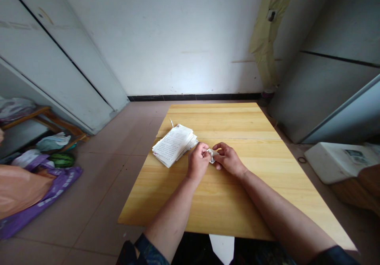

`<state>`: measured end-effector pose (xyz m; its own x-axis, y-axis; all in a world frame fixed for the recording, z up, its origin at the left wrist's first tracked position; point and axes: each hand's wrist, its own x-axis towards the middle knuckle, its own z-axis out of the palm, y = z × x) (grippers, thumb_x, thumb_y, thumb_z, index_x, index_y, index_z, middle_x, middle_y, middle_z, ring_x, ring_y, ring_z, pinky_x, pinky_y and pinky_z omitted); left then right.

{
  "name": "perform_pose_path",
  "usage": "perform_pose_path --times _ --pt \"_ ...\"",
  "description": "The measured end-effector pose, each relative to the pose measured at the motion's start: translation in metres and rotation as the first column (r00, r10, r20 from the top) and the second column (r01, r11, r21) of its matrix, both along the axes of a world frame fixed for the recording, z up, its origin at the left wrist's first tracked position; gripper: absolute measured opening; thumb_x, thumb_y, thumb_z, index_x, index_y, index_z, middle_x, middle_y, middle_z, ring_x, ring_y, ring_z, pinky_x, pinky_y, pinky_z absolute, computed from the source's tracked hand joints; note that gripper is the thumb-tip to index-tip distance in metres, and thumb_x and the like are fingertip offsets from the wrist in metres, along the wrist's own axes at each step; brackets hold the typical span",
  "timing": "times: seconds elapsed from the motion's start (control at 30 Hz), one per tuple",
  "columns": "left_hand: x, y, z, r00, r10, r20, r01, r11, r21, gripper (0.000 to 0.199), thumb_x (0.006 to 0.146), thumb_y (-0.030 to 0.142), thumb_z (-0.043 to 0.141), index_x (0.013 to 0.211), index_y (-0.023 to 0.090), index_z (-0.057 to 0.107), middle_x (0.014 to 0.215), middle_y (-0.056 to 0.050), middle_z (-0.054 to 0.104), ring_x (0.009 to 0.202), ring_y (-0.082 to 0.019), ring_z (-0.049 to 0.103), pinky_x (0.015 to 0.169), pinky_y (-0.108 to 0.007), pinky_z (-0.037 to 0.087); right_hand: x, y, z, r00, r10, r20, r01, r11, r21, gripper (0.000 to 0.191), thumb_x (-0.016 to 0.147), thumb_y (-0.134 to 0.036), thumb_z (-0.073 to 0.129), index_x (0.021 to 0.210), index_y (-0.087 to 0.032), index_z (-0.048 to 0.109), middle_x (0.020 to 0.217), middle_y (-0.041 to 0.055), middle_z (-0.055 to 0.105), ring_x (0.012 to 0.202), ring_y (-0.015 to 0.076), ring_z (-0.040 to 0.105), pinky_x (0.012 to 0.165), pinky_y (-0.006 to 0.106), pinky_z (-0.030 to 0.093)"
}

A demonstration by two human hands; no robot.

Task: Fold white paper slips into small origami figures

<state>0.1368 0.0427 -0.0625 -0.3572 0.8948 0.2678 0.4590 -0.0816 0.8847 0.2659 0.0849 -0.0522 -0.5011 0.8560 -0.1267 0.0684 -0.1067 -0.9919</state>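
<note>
A small folded or crumpled piece of white paper (211,155) sits between my two hands, low over the middle of the wooden table. My left hand (199,158) pinches its left side. The fingers of my right hand (228,159) are closed on its right side and partly cover it. Just left of my left hand lies a loose, uneven stack of printed pages (175,143), with text on the top sheet. A thin, pointed white piece (171,123), seemingly paper, lies by the stack's far corner.
The wooden table (246,205) stands before a white wall (178,39). A white box (341,162) is on the floor at right, beside a grey cabinet (335,86). At left are a purple bag (56,189), a watermelon (63,160) and a low wooden rack (59,124).
</note>
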Motion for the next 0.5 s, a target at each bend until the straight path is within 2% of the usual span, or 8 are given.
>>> perform_pose_path --times 0.27,0.4,0.5 --pt "-0.0044 0.0008 0.0002 0.997 -0.03 -0.066 0.027 0.999 -0.047 0.016 0.071 0.004 0.052 0.078 0.018 0.057 0.066 0.002 0.062 0.058 -0.01 0.057 0.057 -0.019 0.042 -0.001 -0.0005 -0.0001 0.999 -0.03 0.03 0.029 0.999 0.013 0.02 0.066 -0.026 0.057 0.081 -0.021 0.045 0.046 -0.0089 0.054 0.034 0.0082 0.046 0.034 0.017 0.032" --pt "-0.0064 0.0017 -0.0011 0.997 -0.048 -0.063 0.045 0.997 -0.062 0.016 0.069 0.004 0.052 0.076 0.017 0.057 0.063 0.002 0.061 0.057 -0.01 0.057 0.056 -0.018 0.042 -0.0009 -0.0002 -0.0026 0.995 -0.043 0.089 0.034 0.995 0.097 0.012 0.068 -0.027 0.056 0.072 -0.02 0.047 0.048 -0.0072 0.054 0.033 0.0061 0.043 0.032 0.017 0.03" --pt "-0.0056 0.0021 -0.0015 0.998 -0.064 -0.026 0.062 0.996 -0.068 0.015 0.069 0.004 0.051 0.074 0.017 0.057 0.063 0.002 0.061 0.057 -0.01 0.057 0.055 -0.018 0.042 -0.0005 0.0002 -0.0029 0.992 -0.048 0.115 0.033 0.991 0.133 0.012 0.069 -0.027 0.057 0.072 -0.019 0.048 0.05 -0.0069 0.055 0.033 0.0056 0.043 0.032 0.016 0.03"
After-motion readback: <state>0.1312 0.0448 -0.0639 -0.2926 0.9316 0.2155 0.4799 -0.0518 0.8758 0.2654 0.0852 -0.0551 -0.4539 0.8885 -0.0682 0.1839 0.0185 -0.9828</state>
